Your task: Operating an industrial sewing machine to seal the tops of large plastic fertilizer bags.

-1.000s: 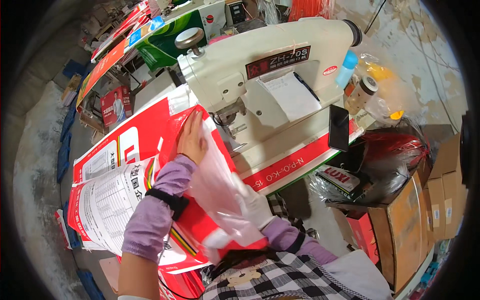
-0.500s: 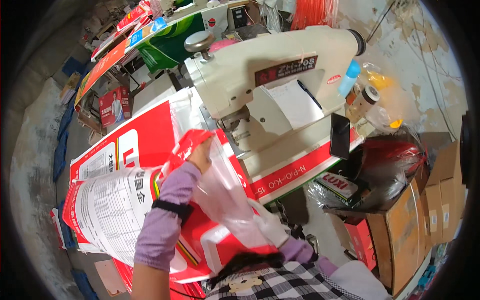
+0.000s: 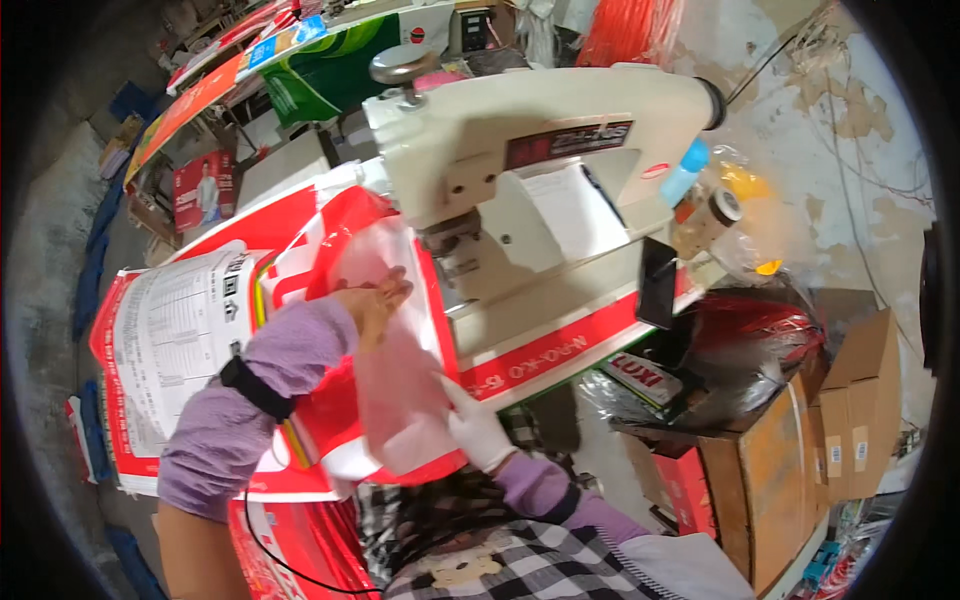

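Observation:
My left hand (image 3: 372,303) pinches the upper edge of a red and white printed woven bag with a clear inner liner (image 3: 395,370), lifted just left of the needle area of a cream industrial sewing machine (image 3: 540,170). My right hand (image 3: 478,430), in a white glove, grips the lower part of the same bag near my lap. The bag is folded back so that its translucent liner faces me. A purple sleeve with a black band covers my left forearm.
A stack of flat red and white printed bags (image 3: 175,340) lies to the left on the table. More bags (image 3: 300,70) are piled at the back. Cardboard boxes (image 3: 850,400) and a dark plastic-wrapped bundle (image 3: 740,350) stand to the right.
My left hand has lifted the bag's edge and drawn it back toward me, folding the liner open. My gloved right hand has come up onto the bag's lower part.

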Available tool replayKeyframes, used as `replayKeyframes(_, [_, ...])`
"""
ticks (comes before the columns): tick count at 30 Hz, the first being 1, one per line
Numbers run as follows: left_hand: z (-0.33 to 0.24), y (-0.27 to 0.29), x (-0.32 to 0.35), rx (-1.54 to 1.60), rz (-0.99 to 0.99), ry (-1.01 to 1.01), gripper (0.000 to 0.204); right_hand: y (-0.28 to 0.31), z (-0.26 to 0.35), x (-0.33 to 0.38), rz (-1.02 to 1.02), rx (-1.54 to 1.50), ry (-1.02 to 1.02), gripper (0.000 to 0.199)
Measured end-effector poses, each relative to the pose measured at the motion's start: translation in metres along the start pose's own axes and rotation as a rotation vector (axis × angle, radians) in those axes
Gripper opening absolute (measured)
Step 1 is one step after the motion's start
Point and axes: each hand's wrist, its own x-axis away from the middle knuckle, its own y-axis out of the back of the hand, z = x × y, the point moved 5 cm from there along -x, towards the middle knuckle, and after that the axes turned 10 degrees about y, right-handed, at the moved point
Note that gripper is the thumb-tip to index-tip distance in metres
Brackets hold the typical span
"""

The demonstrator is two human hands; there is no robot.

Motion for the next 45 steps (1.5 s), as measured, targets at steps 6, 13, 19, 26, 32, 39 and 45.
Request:
replayKeyframes(6, [0.072,-0.01,0.024,-0.111,0.116,0.321,0.077,0.003,0.039,-0.054,0.187,-0.161,-0.309,0.029])
replayKeyframes(13, [0.203,-0.028,0.113,-0.092,-0.219,0.92,0.073,-0.112,0.093,-0.109,0.375,-0.201,-0.19,0.028])
replayKeyframes(19, [0.217,0.004,0.291,-0.057,-0.301,1.402,0.067,-0.144,0.127,-0.118,0.114,-0.005,0.309,0.03])
replayKeyframes(26, [0.246,-0.063,0.579,-0.032,-0.332,1.886,0.066,-0.131,0.303,-0.115,0.053,0.358,1.41,0.006])
replayKeyframes(32, [0.078,-0.226,0.726,0.129,-0.875,1.69,0.044,-0.134,0.426,-0.042,0.473,-0.094,1.944,0.033])
replayKeyframes(39, [-0.223,-0.542,0.753,1.288,-3.189,1.272,0.049,-0.119,0.311,0.029,0.749,-0.135,1.957,0.022])
replayKeyframes(45, [-0.151,-0.444,0.587,2.327,-1.597,1.13,0.078,-0.11,0.203,0.04,0.485,0.069,1.345,0.048])
